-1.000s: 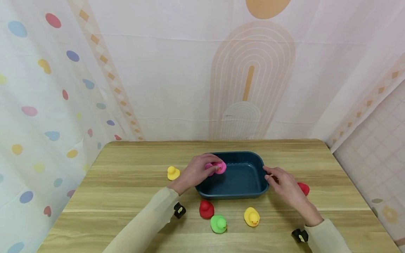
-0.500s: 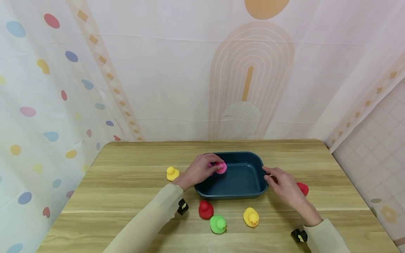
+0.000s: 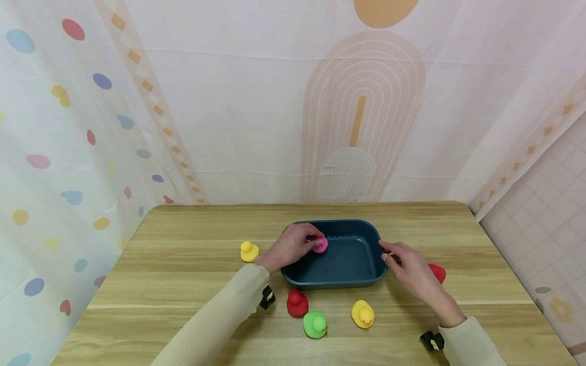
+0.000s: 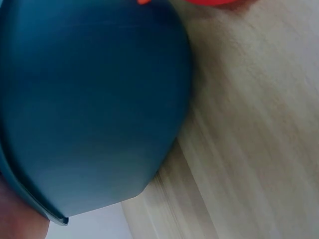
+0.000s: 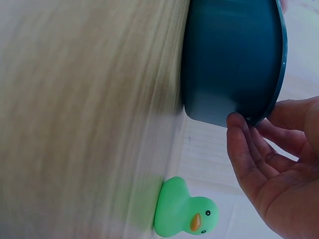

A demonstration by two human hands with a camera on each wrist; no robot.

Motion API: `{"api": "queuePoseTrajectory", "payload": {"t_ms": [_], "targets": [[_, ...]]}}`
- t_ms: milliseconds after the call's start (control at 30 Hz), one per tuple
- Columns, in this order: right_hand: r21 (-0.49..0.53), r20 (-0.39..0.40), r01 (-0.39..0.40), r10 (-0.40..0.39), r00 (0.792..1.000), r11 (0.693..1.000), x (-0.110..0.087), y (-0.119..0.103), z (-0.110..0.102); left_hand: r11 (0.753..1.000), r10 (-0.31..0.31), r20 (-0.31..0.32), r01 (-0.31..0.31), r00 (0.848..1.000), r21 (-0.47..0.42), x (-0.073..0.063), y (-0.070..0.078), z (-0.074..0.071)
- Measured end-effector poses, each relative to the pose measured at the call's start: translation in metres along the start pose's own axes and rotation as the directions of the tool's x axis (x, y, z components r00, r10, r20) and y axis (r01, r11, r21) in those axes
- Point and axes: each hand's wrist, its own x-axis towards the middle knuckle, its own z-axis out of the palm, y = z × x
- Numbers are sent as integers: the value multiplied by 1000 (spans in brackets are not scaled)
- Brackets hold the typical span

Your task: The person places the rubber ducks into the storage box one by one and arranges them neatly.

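"Pink rubber duck (image 3: 322, 245) in hand, I see. What's the largest thing there, though?"

"Wood-grain tabletop (image 3: 183, 284). On it, a little right of the middle and close to the back edge, stands a dark teal rectangular tub (image 3: 352, 256)."

"And the hands?"

"At the tub's end facing the tabletop's right edge, the right hand (image 3: 407, 264) pinches the rim with bent fingers. The left hand (image 3: 293, 246) reaches over the opposite end and grips the pink rubber duck between thumb and fingers, inside the tub towards its back left corner. Whether the duck's base touches the bottom, I can't tell."

"Any others?"

"Towards the tabletop's left edge sits a yellow rubber duck (image 3: 249, 251). On the near side of the tub are a red rubber duck (image 3: 297, 304), a green rubber duck (image 3: 314, 325) just beside it, and a second yellow rubber duck (image 3: 363, 314) further right. Something red (image 3: 438, 273) towards the right edge is mostly hidden by the right hand; probably another duck."

"Which step is this?"

"I'd call it setting the duck down in the tub while the other hand steadies the rim."

"And the next move?"

"It seems to call for loosening the left fingers once the duck is supported, then clearing the rim without tipping the tub."
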Motion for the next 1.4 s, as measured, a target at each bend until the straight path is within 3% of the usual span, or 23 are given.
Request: {"api": "queuePoseTrajectory", "payload": {"t_ms": [1133, 1400], "targets": [[0, 8, -10, 10, 1000, 1000, 1, 2, 2, 997, -82, 73, 81, 994, 14, 7, 2, 4], [6, 0, 4, -4, 1000, 1000, 0, 2, 1, 998, -70, 44, 70, 997, 9, 2, 6, 1]]}}
